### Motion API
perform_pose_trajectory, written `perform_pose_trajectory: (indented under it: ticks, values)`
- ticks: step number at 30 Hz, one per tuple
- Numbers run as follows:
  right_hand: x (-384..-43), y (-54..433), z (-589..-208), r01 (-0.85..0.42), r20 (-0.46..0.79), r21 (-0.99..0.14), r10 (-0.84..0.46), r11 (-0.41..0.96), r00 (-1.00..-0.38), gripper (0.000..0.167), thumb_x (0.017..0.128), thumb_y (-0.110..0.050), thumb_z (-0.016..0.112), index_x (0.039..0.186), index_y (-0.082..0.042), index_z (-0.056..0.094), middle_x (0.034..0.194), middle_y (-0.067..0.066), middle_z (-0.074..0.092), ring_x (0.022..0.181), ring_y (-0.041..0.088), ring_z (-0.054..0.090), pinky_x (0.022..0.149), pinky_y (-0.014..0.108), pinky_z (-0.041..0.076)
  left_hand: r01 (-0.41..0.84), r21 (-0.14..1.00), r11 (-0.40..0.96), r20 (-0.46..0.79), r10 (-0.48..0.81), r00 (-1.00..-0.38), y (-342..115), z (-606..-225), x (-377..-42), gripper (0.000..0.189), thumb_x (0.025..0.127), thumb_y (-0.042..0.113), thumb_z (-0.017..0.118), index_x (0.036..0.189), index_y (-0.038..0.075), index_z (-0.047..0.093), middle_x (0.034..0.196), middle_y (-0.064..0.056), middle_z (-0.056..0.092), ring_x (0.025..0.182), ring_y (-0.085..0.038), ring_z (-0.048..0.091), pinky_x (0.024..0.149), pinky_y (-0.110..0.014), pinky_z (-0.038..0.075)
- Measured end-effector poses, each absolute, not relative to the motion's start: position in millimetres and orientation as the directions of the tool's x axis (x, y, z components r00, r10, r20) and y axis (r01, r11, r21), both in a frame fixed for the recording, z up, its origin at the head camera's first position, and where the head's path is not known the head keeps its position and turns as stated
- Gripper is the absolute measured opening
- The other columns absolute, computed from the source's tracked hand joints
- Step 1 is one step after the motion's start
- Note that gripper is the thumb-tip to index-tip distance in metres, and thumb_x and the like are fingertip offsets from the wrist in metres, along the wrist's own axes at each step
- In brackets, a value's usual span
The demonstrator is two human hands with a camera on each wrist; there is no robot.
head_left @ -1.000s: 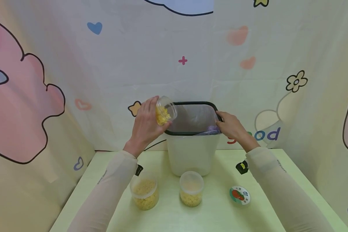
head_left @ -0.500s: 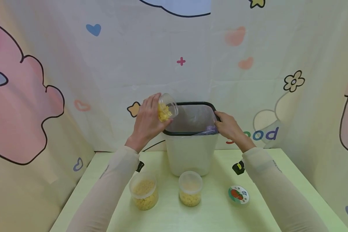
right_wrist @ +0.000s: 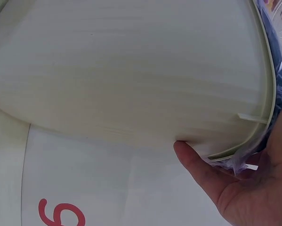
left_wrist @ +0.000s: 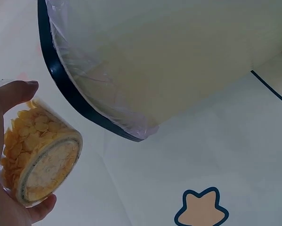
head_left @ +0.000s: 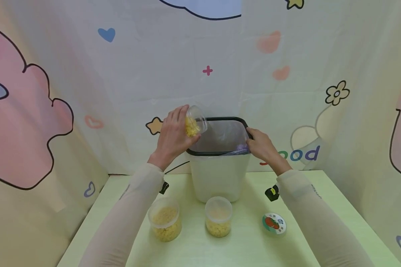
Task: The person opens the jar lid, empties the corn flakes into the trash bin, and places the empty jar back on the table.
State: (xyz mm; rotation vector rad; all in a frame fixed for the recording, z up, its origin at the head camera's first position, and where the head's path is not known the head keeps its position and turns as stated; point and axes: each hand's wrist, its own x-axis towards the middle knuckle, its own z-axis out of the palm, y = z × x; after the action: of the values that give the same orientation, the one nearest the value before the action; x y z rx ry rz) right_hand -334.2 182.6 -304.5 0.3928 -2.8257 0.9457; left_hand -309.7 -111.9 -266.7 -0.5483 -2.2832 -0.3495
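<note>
My left hand [head_left: 174,131] grips a clear plastic jar [left_wrist: 51,160] of yellow flakes [head_left: 192,127], tilted at the left side of a white trash bin [head_left: 218,178]. The jar's mouth faces right, towards the bin's opening, and its flakes lie inside against the wall. From the left wrist view, the jar's round bottom shows, below the bin's dark rim [left_wrist: 68,87]. At the bin's right side, my right hand [head_left: 262,145] holds the rim, with the thumb [right_wrist: 195,162] along the outer wall and the other fingers over the edge. A thin plastic liner [right_wrist: 242,162] is folded over that rim.
Two clear tubs of yellow bits stand before the bin: a wider tub [head_left: 165,220] at left and a narrower tub [head_left: 218,218] in the middle. A round lid [head_left: 274,223] with a tomato picture lies at right on the table [head_left: 244,248]. Printed cloth [head_left: 137,66] hangs behind.
My left hand has moved the tilted jar slightly right and up, over the bin's left edge. The right hand keeps its hold on the rim.
</note>
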Motion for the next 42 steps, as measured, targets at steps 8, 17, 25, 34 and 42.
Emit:
perform_pose_trajectory:
  ticks: [8, 17, 25, 34, 42]
  values:
    - [-335.7, 182.3, -307.1, -0.289, 0.213, -0.583, -0.201, 0.759, -0.956, 0.056, 0.101, -0.015, 0.035, 0.153, 0.004, 0.024, 0.157, 0.027, 0.029, 0.144, 0.043, 0.03, 0.118, 0.055, 0.028, 0.462, 0.045, 0.886, 0.692, 0.306, -0.654, -110.9, -266.7, -314.8, 0.091, 0.078, 0.042, 0.08, 0.147, 0.006, 0.035, 0.145, -0.014, 0.047, 0.133, -0.032, 0.044, 0.112, -0.048, 0.04]
    - [-336.6, 182.6, -308.8, -0.301, 0.225, -0.577, -0.207, 0.759, -0.952, 0.056, 0.1, -0.014, 0.035, 0.152, 0.005, 0.025, 0.156, 0.028, 0.03, 0.144, 0.043, 0.031, 0.117, 0.055, 0.029, 0.447, 0.008, 0.894, 0.668, 0.328, -0.668, -106.9, -266.4, -319.5, 0.091, 0.077, 0.04, 0.081, 0.148, 0.008, 0.035, 0.146, -0.013, 0.046, 0.135, -0.032, 0.043, 0.114, -0.049, 0.037]
    - [-335.9, 181.6, -309.5, -0.301, 0.226, -0.572, -0.206, 0.763, -0.952, 0.056, 0.1, -0.014, 0.035, 0.152, 0.006, 0.025, 0.155, 0.028, 0.031, 0.143, 0.043, 0.032, 0.117, 0.054, 0.029, 0.443, -0.034, 0.896, 0.652, 0.356, -0.67, -100.5, -262.7, -320.8, 0.09, 0.077, 0.037, 0.081, 0.148, 0.008, 0.035, 0.147, -0.012, 0.045, 0.135, -0.032, 0.042, 0.115, -0.049, 0.035]
    - [-336.4, 181.5, -308.8, -0.306, 0.23, -0.569, -0.209, 0.763, -0.95, 0.057, 0.099, -0.014, 0.035, 0.152, 0.005, 0.026, 0.154, 0.028, 0.033, 0.143, 0.043, 0.033, 0.117, 0.054, 0.029, 0.435, -0.122, 0.892, 0.648, 0.403, -0.646, -96.4, -261.9, -324.7, 0.089, 0.078, 0.037, 0.081, 0.149, 0.01, 0.036, 0.147, -0.011, 0.047, 0.136, -0.031, 0.042, 0.118, -0.046, 0.031]
    - [-336.7, 184.5, -306.5, -0.309, 0.231, -0.57, -0.213, 0.761, -0.949, 0.057, 0.099, -0.013, 0.035, 0.152, 0.006, 0.024, 0.155, 0.028, 0.031, 0.143, 0.044, 0.031, 0.118, 0.055, 0.028, 0.446, -0.135, 0.885, 0.646, 0.42, -0.638, -93.8, -262.0, -327.7, 0.088, 0.076, 0.032, 0.083, 0.148, 0.01, 0.037, 0.147, -0.011, 0.047, 0.135, -0.032, 0.042, 0.118, -0.046, 0.031]
